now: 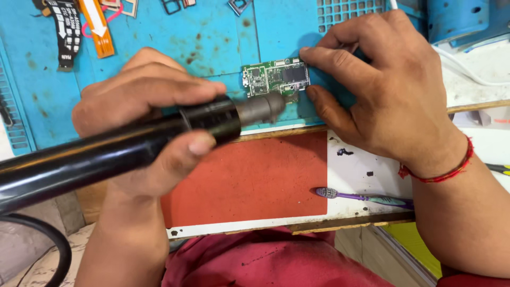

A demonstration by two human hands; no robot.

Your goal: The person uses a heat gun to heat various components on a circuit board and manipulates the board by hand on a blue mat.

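Gripping hot-air wand [159, 141] in left hand [143, 114]; right hand [382, 85] fingertips pinching thin, fragile circuit board [276, 77] edge, just beside nozzle.

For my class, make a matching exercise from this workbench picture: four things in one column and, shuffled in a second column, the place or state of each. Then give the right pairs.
Things
1. Hot-air tool
2. Circuit board
3. Toothbrush
4. Orange flex cable

Places or states
A. Lying on the white surface near the table's front edge
B. Gripped in the left hand, nozzle pointing at the board
C. At the top left of the blue mat
D. Steadied on the blue mat by the right hand's fingertips

Pairs: 1-B, 2-D, 3-A, 4-C
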